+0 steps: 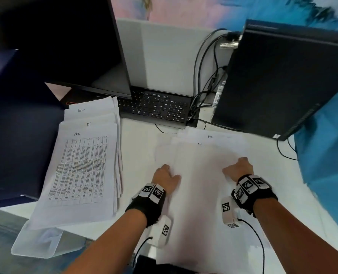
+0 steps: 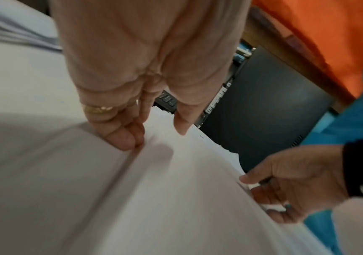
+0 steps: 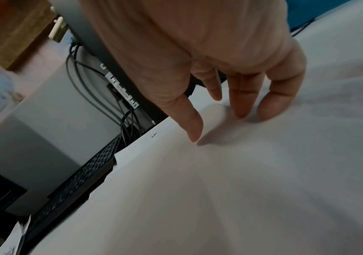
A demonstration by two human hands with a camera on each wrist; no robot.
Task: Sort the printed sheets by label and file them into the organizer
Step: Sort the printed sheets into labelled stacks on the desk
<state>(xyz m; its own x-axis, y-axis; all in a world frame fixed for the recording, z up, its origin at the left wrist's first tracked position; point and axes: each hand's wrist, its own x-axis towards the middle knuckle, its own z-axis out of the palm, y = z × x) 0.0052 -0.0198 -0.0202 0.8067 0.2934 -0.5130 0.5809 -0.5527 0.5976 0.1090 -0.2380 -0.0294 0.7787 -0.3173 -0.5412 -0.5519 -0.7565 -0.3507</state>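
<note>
Both hands are pressing down on the blank-side sheets lying mid-desk — left hand fingertips on an edge, right hand fingers spread, gripping nothing — printed stack sitting left.

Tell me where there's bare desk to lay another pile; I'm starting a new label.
Bare strip between the printed stack and the blank sheets under both hands, below the keyboard. Some room right of the sheets, toward the blue cloth. Crowded: cables by the computer tower.

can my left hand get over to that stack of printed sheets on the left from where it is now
Probably yes. The left hand rests on the blank sheets, and only bare desk lies between it and the printed stack beside it.
</note>
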